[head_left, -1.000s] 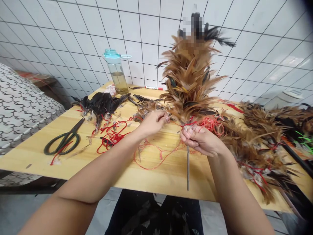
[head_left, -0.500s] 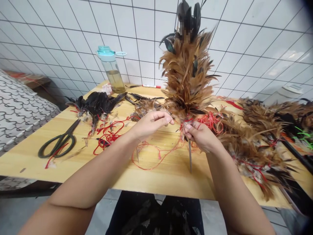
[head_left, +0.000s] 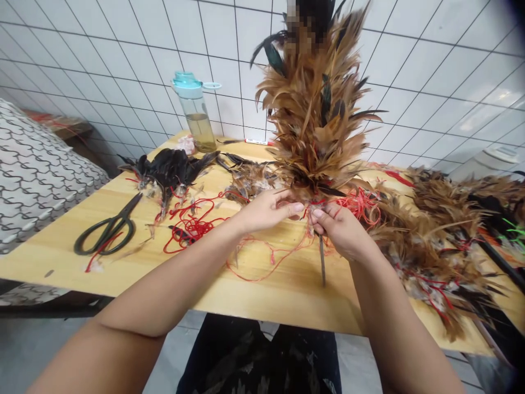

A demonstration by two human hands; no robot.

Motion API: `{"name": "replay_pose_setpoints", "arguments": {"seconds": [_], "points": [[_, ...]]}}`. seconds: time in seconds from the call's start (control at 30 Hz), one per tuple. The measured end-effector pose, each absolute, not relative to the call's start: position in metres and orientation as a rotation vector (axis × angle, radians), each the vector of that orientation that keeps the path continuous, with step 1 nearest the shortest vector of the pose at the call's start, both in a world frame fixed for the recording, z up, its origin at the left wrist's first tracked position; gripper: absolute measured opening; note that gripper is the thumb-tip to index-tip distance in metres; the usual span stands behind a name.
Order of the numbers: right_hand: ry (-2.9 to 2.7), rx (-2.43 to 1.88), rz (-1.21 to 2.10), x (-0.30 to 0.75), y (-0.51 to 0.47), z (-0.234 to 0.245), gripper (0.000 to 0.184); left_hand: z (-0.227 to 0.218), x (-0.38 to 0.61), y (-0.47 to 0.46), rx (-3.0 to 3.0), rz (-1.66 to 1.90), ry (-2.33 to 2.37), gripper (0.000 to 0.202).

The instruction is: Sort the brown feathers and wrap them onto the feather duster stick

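Note:
A tall feather duster point(head_left: 315, 120) of brown feathers with dark ones at its top stands upright before me. My right hand point(head_left: 338, 225) is closed, pinching its bound base just under the lowest feathers. Below that hand a thin stick point(head_left: 322, 260) points down over the table. My left hand point(head_left: 268, 212) is beside the base on the left, thumb stretched toward it and parted from the fingers; some fingertips are hidden by feathers. Loose red string point(head_left: 262, 280) loops beneath the hands, and a red tangle point(head_left: 361, 205) lies behind the right hand.
On the wooden table point(head_left: 172, 284) lie black scissors point(head_left: 107, 230), dark feather bunches point(head_left: 168, 169) and a heap of red cord point(head_left: 191, 227) at left. A water bottle point(head_left: 199, 123) and a marker point(head_left: 258, 142) are near the tiled wall. Brown feather strips point(head_left: 426, 241) cover the right side.
My left hand has moved closer to the duster's base and its thumb has parted from the fingers. The duster leans slightly nearer; my right hand keeps its pinch. The view has shifted a little.

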State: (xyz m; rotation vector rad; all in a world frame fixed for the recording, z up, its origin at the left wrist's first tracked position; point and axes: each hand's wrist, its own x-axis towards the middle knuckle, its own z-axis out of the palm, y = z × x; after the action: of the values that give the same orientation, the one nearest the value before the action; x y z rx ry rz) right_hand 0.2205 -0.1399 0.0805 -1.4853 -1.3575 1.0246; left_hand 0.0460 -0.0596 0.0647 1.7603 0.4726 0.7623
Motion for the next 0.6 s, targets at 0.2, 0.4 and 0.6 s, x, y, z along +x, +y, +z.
{"name": "replay_pose_setpoints", "arguments": {"seconds": [0.2,0.4,0.6], "points": [[-1.379,-1.589,0.965,0.216,-0.139,0.082,0.024,0.073,0.039,-0.055,1.753,0.543,0.528,0.039],[-1.422,-1.597,0.920,0.212,-0.135,0.077,0.025,0.062,0.040,-0.045,1.842,0.638,0.505,0.019],[-1.398,-1.594,0.921,0.212,-0.131,0.070,0.025,0.064,0.043,-0.049,1.951,0.784,0.724,0.012]]}}
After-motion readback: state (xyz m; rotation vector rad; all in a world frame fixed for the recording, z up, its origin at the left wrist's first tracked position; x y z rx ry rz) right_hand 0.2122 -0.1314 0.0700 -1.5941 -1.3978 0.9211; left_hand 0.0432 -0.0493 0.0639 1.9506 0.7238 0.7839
